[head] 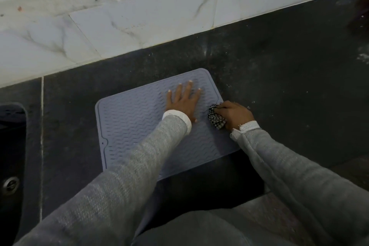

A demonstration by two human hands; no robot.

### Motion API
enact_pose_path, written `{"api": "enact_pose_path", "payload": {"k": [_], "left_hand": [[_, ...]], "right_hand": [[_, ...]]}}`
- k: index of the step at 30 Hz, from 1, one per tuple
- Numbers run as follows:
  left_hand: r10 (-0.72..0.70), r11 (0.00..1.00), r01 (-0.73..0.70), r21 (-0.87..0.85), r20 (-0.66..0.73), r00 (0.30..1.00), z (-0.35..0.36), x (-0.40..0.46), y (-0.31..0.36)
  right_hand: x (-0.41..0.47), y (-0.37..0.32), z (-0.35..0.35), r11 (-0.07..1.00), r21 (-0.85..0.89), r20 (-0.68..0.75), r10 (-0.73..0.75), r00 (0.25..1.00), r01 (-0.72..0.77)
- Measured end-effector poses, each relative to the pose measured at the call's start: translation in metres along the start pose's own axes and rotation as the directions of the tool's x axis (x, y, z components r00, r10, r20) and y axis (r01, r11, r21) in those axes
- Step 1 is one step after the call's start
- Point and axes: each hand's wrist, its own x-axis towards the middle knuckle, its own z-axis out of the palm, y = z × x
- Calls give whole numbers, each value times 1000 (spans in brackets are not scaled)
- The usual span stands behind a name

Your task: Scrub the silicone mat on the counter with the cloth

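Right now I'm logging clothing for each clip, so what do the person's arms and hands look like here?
Both arms wear long grey knitted sleeves with a flecked, heathered weave. The left hand is bare, with a white ribbed cuff folded back at the wrist. The right hand is also bare; its pale cuff looks frayed at the edge. No gloves, rings or watch are visible.

sleeves [123, 175]: grey knit | cuffs [179, 118]: white, frayed | hands [182, 102]: bare

Ridged grey-blue silicone mat [131, 126] lies flat; bunched checked cloth [216, 119] at its right edge.
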Motion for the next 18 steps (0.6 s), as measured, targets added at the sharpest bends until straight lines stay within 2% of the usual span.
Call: {"api": "enact_pose_path", "payload": {"k": [4, 8, 11, 15, 18], "left_hand": [[-1, 995, 9, -99, 79, 997, 20, -26, 23], [-1, 984, 33, -177, 177, 984, 30, -34, 26], [4, 981, 33, -189, 191, 982, 29, -33, 26], [-11, 985, 46, -167, 204, 979, 30, -32, 26], [-3, 984, 37, -173, 194, 981, 30, -31, 25]], "right_hand": [[7, -2, -10, 999, -24, 105, 37, 994, -35], [23, -9, -19, 955, 134, 174, 242, 955, -266], [33, -17, -30, 964, 131, 171, 209, 963, -233], [34, -25, -28, 991, 74, 116, 105, 988, -114], [16, -20, -18, 999, -26, 101, 31, 994, -28]]}}
